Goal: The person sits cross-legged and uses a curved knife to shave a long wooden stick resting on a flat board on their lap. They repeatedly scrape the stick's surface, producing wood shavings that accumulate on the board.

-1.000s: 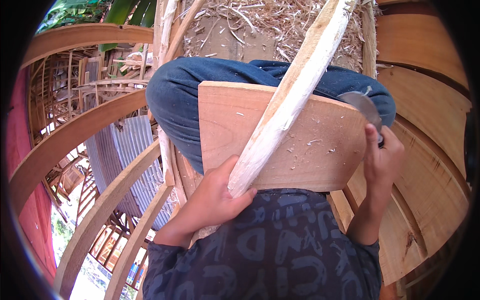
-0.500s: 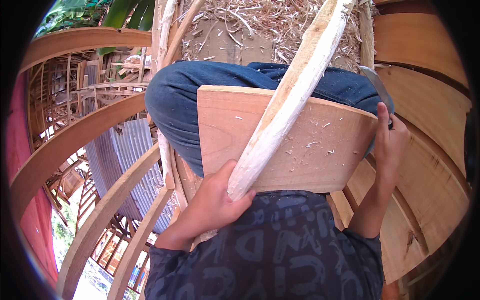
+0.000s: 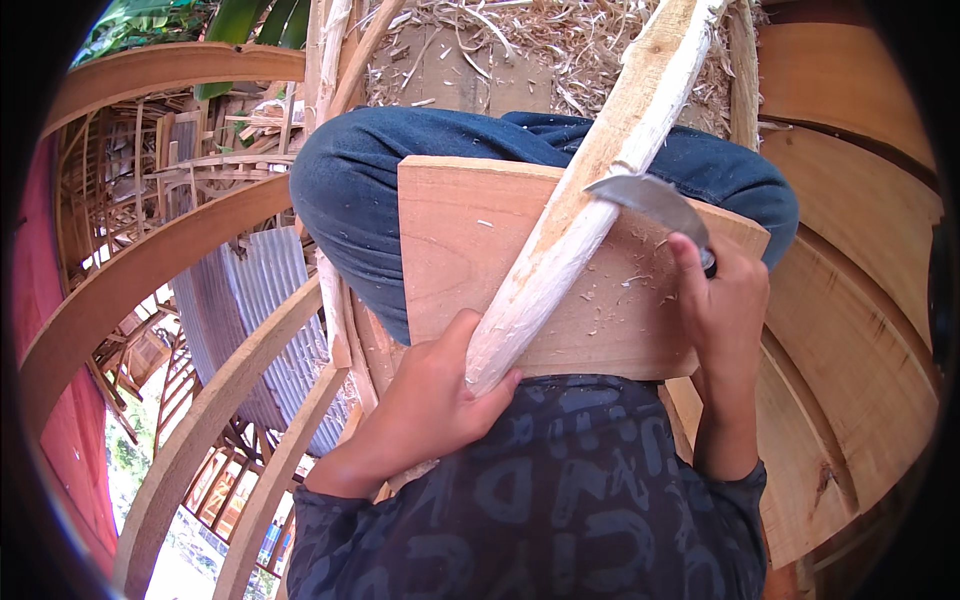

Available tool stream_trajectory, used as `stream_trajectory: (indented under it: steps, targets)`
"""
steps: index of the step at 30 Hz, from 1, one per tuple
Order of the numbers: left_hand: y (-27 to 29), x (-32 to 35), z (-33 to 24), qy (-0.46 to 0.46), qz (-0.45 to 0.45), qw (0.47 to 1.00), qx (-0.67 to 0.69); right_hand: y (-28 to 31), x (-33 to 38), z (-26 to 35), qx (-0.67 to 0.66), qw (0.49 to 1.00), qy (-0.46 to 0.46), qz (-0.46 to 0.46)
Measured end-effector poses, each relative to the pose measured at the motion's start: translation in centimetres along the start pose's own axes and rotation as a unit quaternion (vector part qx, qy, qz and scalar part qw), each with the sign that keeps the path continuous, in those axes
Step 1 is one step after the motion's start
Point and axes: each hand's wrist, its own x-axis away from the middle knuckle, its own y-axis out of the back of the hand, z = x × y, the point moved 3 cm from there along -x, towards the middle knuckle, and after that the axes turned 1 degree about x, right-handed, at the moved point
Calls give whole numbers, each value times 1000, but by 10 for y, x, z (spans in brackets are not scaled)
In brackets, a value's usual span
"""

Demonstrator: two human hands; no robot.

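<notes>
My left hand [image 3: 440, 390] is closed round the near end of a long, pale, peeled wooden pole [image 3: 560, 240], which slants away up to the right. In my right hand [image 3: 725, 300] is the handle of a curved knife [image 3: 655, 198], mostly hidden by the fingers. Its blade lies across the pole's right side, the tip over the pole. Under the pole a flat wooden board [image 3: 470, 235] leans across my lap against my crossed legs. A few small shavings are scattered on the board.
Curled shavings [image 3: 610, 50] cover the planks beyond my knees. Curved wooden ribs [image 3: 215, 440] stand on the left, with corrugated metal sheets [image 3: 270, 330] below them. Overlapping wooden planks [image 3: 850, 230] form a curved wall close on the right.
My right hand has swung inward from the right, bringing the knife blade onto the pole. The pole has shifted slightly right, still gripped by my left hand.
</notes>
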Motion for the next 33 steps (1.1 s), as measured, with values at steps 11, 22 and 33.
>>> stream_trajectory:
  steps: [11,22,33]
  targets:
    - [2,1,-5,1,-19,1000,-18,-2,30,49,-97,985,94,103]
    - [4,-1,4,1,29,998,51,4,-5,-13,-1,999,-52,-17]
    - [-2,-7,20,20,96,971,218,3,18,49,-49,994,84,58]
